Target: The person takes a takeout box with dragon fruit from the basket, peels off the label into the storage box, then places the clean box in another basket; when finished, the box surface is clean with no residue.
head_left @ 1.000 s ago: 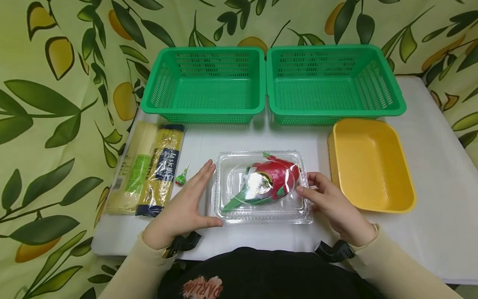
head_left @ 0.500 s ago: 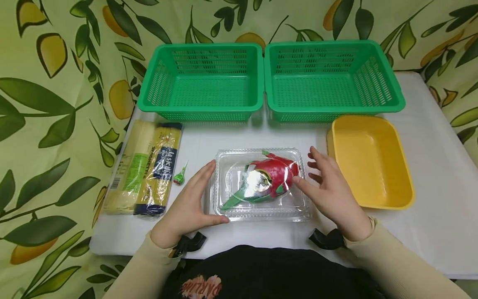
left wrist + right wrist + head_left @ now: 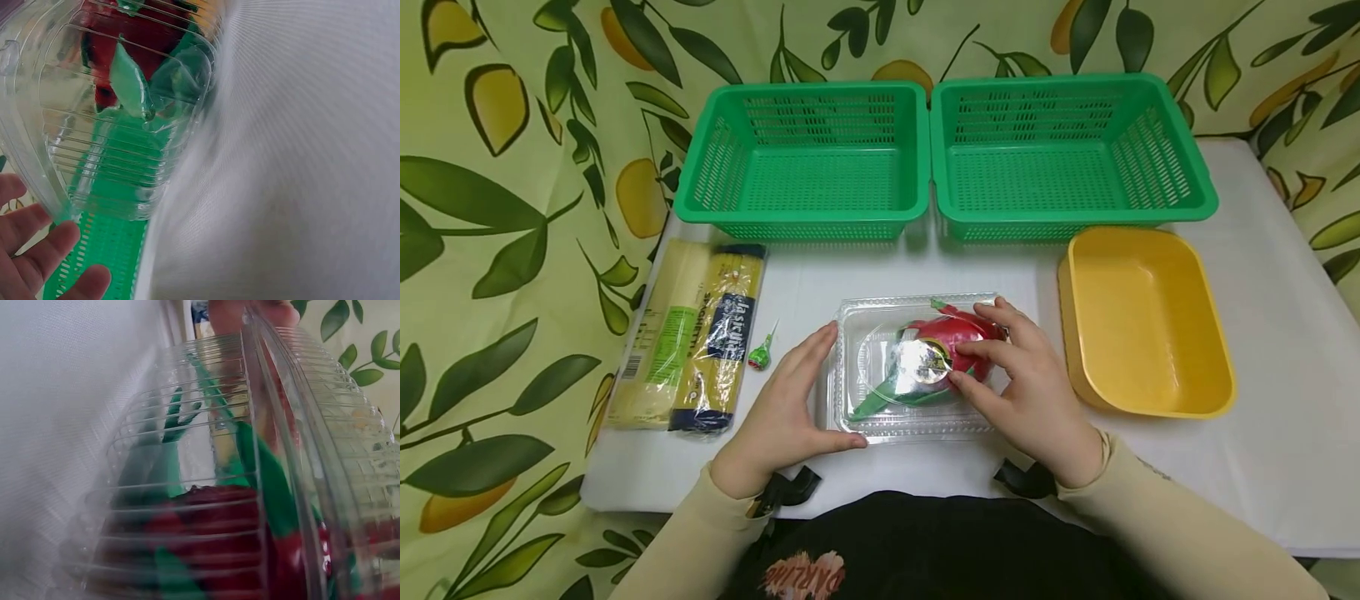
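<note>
A clear plastic clamshell box (image 3: 868, 367) lies closed on the white table, with a red dragon fruit (image 3: 952, 333) with green tips inside. On top of the box is a round dark and yellow sticker (image 3: 931, 360), partly whitened by glare. My left hand (image 3: 784, 417) is spread along the box's left side, its thumb at the front left corner. My right hand (image 3: 1028, 387) is over the right part of the lid, thumb and index fingertips apart at the sticker's right edge. In the left wrist view, fingertips (image 3: 62, 240) are by the rim of the box.
Two green baskets (image 3: 805, 215) (image 3: 1075, 221) stand side by side at the back. A yellow tub (image 3: 1150, 329) is on the right. Spaghetti packs (image 3: 718, 333) (image 3: 662, 333) and a green-wrapped lollipop (image 3: 761, 357) lie on the left.
My right hand has left the box's right edge and moved left over the lid to the sticker. My left hand stays by the left side, and the box has barely moved.
</note>
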Motion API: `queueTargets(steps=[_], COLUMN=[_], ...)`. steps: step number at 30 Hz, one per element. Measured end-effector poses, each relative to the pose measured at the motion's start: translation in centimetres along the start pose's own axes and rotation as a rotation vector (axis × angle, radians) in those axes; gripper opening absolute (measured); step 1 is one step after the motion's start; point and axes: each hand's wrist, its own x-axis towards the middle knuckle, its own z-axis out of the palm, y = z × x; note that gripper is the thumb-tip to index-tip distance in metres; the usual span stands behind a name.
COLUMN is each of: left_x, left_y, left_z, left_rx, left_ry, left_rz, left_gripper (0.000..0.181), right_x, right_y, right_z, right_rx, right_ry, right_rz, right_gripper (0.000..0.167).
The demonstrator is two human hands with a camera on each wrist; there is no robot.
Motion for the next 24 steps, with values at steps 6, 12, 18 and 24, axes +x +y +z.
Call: queueTargets(steps=[6,12,18,24], left_x=[0.02,0.06,0.09,0.1], left_y=[0.06,-0.03,-0.14,-0.1], left_z=[-0.08,-0.03,0.02,0.01], left_rx=[0.008,0.011,0.018,0.017], left_ry=[0.004,0.004,0.006,0.006], left_rz=[0.017,0.028,0.041,0.039], left_gripper=[0.147,0.147,0.146,0.147], right_x=[0.11,0.32,0.43,0.75], right_y=[-0.1,-0.31,-0.65,-1.01], right_z=[0.22,0.28,0.17,0.1], right_rx=[-0.013,-0.029,-0.043,-0.046], right_ry=[0.015,0.023,0.02,0.001], right_rz=[-0.03,-0.048,-0.037,-0.009], right_gripper=[0.023,0.019,0.021,0.023])
